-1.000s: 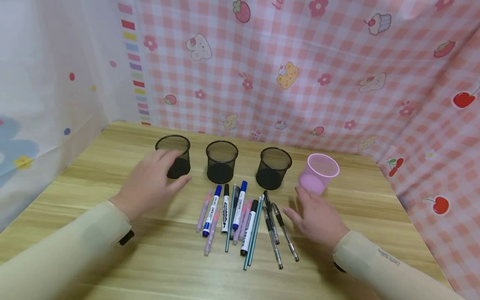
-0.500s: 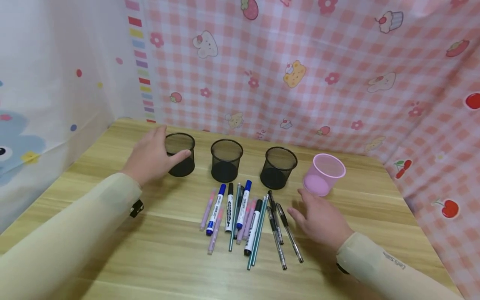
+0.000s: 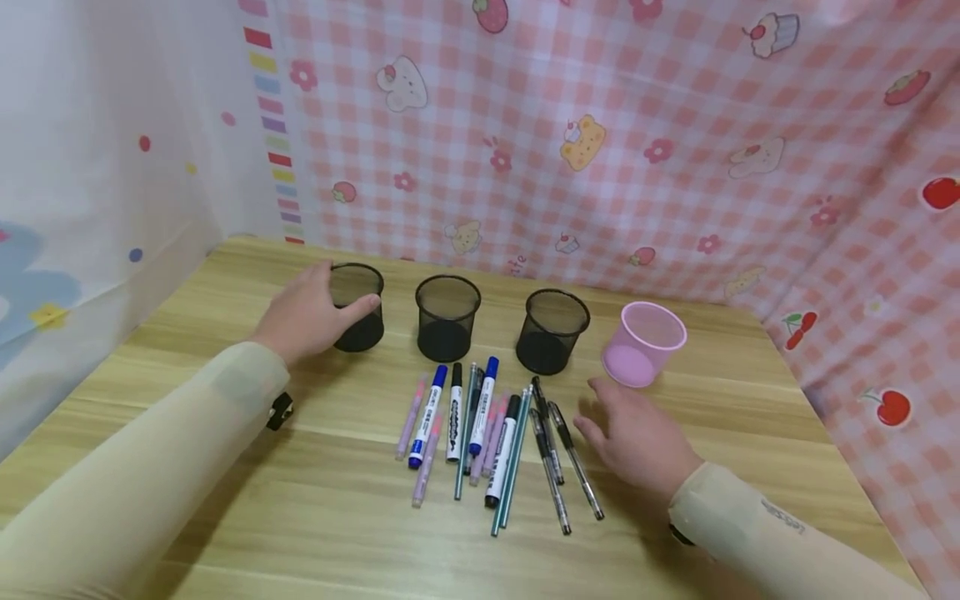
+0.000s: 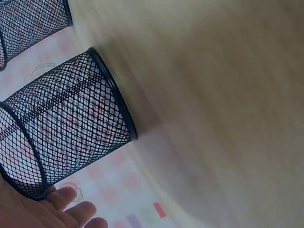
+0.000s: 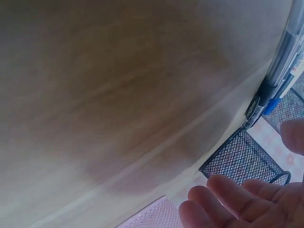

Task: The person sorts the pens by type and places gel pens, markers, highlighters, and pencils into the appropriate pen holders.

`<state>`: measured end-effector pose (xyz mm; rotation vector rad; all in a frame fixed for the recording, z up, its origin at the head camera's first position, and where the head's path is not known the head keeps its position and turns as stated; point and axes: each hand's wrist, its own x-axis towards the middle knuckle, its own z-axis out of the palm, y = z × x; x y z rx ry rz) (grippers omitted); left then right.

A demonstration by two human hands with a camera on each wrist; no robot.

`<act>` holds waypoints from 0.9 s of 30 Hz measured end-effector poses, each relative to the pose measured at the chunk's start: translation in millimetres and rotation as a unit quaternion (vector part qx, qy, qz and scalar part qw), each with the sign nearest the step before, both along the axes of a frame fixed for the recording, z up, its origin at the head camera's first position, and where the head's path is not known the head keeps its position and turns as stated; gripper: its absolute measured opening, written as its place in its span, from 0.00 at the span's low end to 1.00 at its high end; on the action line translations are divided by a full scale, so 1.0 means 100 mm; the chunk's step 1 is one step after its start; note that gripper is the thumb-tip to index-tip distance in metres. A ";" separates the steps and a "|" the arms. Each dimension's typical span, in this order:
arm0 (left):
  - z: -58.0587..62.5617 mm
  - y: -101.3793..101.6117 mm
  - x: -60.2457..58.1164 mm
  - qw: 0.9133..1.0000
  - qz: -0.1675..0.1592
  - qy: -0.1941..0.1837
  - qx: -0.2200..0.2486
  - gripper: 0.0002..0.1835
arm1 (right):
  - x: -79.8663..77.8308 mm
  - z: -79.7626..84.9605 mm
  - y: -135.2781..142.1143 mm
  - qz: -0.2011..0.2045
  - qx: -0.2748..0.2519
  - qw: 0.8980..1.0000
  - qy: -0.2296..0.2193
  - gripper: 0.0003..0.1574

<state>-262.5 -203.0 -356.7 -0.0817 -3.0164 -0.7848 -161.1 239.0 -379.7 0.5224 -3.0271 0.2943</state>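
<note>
In the head view, my left hand (image 3: 303, 315) holds the leftmost black mesh pen cup (image 3: 363, 333) near its rim, thumb across the front and fingers round the left side. The left wrist view shows those fingers (image 4: 81, 212) beside the rim of the upright black mesh cup (image 4: 76, 123). My right hand (image 3: 641, 440) is low over the table, relaxed and holding nothing. It lies right of several black-capped gel pens (image 3: 573, 458) and in front of the pink mesh cup (image 3: 637, 354). In the right wrist view, its fingers (image 5: 237, 199) are loosely bent.
Two more black mesh cups stand in the row, a middle one (image 3: 446, 329) and a right one (image 3: 547, 342). Before them lie blue markers (image 3: 429, 417), black markers (image 3: 501, 458), lilac pens (image 3: 423, 471) and teal pencils (image 3: 517, 458). A pink checked curtain (image 3: 510, 125) hangs behind the wooden table (image 3: 337, 525).
My left hand has moved back and left, from in front of the leftmost black cup to its rim. That cup has shifted slightly right. My right hand stays nearly still.
</note>
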 end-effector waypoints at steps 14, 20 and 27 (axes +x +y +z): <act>-0.03 0.03 0.00 0.999 0.015 -0.014 0.029 0.66 | -0.07 0.00 -0.11 0.037 -0.017 0.995 -0.087 0.32; -0.04 0.01 0.00 0.999 0.022 -0.011 0.033 0.66 | -0.13 0.01 -0.20 0.026 -0.015 0.990 -0.139 0.39; -0.05 0.01 0.00 0.999 0.021 -0.014 0.036 0.66 | -0.17 0.02 -0.26 0.033 0.004 0.989 -0.142 0.31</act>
